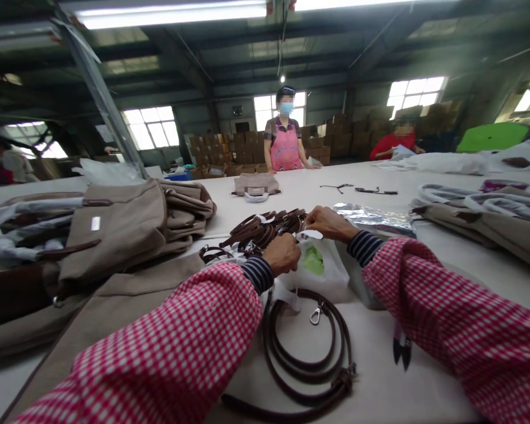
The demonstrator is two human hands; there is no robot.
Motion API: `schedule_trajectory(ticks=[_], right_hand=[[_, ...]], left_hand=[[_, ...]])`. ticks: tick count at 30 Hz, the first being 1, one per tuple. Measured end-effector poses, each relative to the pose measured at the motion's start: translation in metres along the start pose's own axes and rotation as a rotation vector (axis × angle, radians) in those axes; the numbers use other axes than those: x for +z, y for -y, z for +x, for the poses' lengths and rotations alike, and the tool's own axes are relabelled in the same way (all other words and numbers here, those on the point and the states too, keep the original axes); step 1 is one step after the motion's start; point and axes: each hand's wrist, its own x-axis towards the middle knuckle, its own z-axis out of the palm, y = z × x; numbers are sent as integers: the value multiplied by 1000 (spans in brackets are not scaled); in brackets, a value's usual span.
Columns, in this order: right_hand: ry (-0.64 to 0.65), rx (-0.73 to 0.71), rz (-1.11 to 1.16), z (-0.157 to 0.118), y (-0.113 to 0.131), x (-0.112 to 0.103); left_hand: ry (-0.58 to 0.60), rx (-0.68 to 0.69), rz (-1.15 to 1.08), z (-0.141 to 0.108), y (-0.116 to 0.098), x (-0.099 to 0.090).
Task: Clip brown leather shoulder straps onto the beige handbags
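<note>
The right hand (329, 224) is pinching the edge of a white plastic bag (322, 274), the left hand (281, 254) gripping it beside bundled dark-brown leather straps (258, 231).

L hand (281, 254) & R hand (329, 224) on plastic bag (320, 274), brown straps (265, 231) just behind, coiled strap w/ clip (304, 353) in front

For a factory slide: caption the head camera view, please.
The left hand and right hand handle brown straps over a white plastic bag.
</note>
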Motion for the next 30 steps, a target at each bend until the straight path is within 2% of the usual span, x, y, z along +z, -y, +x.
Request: schedule_trajectory(ticks=[3, 5, 7, 10, 14, 18, 20, 22, 24, 27, 29, 30], right_hand=[[3, -11, 4, 0, -3, 1], [-3, -15, 3, 0, -5, 3], [-25, -35, 5, 0, -7, 5], [-67, -99, 12, 0, -8, 9], [-71, -240, 29, -4, -3, 8], [-44, -486, 236, -11, 14, 2], [-49, -535, 363, -14, 25, 0], [-62, -519, 455, -16, 35, 0], [-43, -439, 551, -17, 40, 0], [4, -257, 749, -18, 40, 1], [0, -170, 893, -19, 40, 3], [0, -145, 958, -19, 40, 5]], left_hand=[[27, -19, -122, 1, 7, 2], [33, -22, -174, -3, 12, -6], [46, -20, -191, -11, 16, -22], [102, -11, -166, -27, 21, -57], [134, 20, -73, -44, 23, -96], [124, 96, -13, -47, 14, -110], [155, 115, -43, -47, 5, -114], [176, 103, -164, -49, -2, -121], [147, 78, -381, -52, -2, -132], [-46, 78, -705, -54, 11, -141], [-182, 80, -754, -52, 23, -133], [-207, 77, -713, -49, 27, -124]])
